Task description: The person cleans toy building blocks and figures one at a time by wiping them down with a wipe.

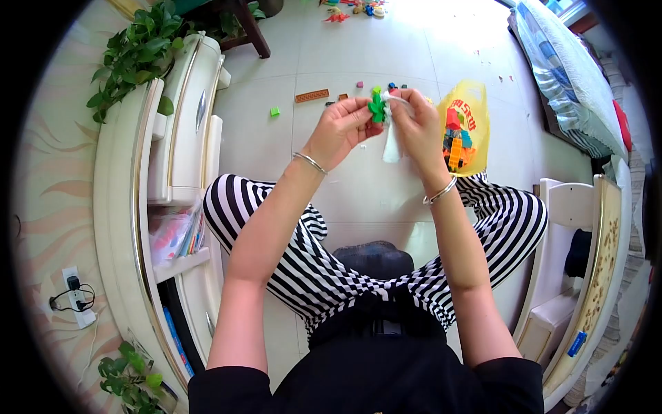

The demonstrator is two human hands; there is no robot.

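Note:
My left hand pinches a small green toy piece above the floor, in front of my legs. Close beside it on the right, my right hand has its fingers closed on a white cloth or tissue. The cloth touches the green piece's right side, and its lower end hangs down. Beyond the hands, a brown brick plate and a bright green block lie on the tiled floor.
A yellow bag holding orange, red and blue toy pieces stands right of my right hand. White cabinets line the left. A white wooden unit is at the right. Colourful toys lie at the far end.

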